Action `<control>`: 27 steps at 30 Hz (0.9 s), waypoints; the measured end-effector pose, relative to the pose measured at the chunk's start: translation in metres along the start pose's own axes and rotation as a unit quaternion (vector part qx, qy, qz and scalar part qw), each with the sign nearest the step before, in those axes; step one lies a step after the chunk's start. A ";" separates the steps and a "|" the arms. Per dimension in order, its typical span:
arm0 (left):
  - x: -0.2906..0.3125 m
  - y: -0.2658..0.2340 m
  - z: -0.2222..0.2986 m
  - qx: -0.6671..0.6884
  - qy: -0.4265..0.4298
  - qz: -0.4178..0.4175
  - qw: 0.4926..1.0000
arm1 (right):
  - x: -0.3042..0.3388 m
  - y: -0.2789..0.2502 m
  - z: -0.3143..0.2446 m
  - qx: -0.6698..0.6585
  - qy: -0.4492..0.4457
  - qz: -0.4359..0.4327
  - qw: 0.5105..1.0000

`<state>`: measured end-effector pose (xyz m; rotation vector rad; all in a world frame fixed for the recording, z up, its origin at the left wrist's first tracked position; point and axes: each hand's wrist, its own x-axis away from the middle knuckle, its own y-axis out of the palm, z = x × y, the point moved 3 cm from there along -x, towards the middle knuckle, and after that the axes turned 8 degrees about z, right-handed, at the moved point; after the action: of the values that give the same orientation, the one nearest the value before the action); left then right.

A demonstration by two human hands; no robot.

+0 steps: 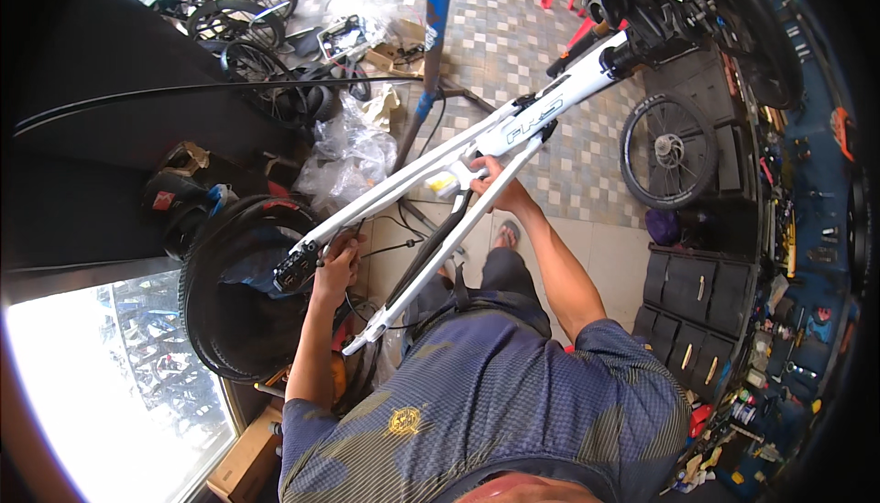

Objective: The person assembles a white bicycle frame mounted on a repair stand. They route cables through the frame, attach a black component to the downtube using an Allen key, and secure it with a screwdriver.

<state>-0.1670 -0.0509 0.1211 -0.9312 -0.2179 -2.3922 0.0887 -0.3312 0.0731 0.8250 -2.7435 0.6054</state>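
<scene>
A white bicycle frame [556, 110] hangs at a slant, its two long rear tubes reaching toward me at the lower left. My right hand [496, 184] has its fingers curled around the frame where the rear tubes meet the middle section. Farther left, my left hand [339, 263] is closed beside the tip of one rear tube. Right by it is a black mechanical part [296, 269] fixed to that tip. What the left fingers pinch is hidden. Thin black cables [403, 244] dangle between the two tubes.
A blue stand post [438, 22] rises behind the frame. Tyres [197, 306] stack at the left, near plastic wrapping [353, 159]. A wheel [669, 148] leans against black cabinets [692, 306] at the right. A tool-covered bench [807, 274] runs beyond. Several bicycles stand at the far left.
</scene>
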 end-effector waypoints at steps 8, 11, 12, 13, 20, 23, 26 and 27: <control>0.014 0.021 0.028 -0.136 0.125 -0.003 0.983 | -0.018 0.009 0.017 0.008 0.048 -0.036 0.998; 0.011 0.003 0.021 -0.300 0.213 -0.036 0.929 | -0.014 0.017 0.006 -0.005 0.055 -0.065 0.996; -0.003 -0.017 0.011 -0.411 0.266 -0.040 0.871 | -0.001 0.012 -0.008 -0.001 0.039 -0.036 0.999; 0.014 -0.008 0.033 -0.433 0.269 -0.071 0.858 | 0.019 -0.003 -0.020 0.021 -0.003 0.013 1.000; 0.086 0.081 0.100 -0.538 0.378 -0.111 0.745 | 0.124 -0.075 0.047 0.088 0.005 0.194 0.977; 0.122 0.136 0.118 -0.492 0.381 -0.106 0.776 | 0.186 -0.125 0.091 0.097 0.044 0.236 0.966; 0.145 0.202 0.119 -0.375 0.467 -0.057 0.799 | 0.252 -0.172 0.142 0.084 0.092 0.279 0.952; 0.153 0.234 0.121 -0.375 0.455 -0.030 0.807 | 0.279 -0.189 0.162 0.074 0.115 0.300 0.944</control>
<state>-0.0606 -0.2721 0.3018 0.0695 1.1367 -2.7006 -0.0468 -0.6798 0.0777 -0.0886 -2.7276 0.9519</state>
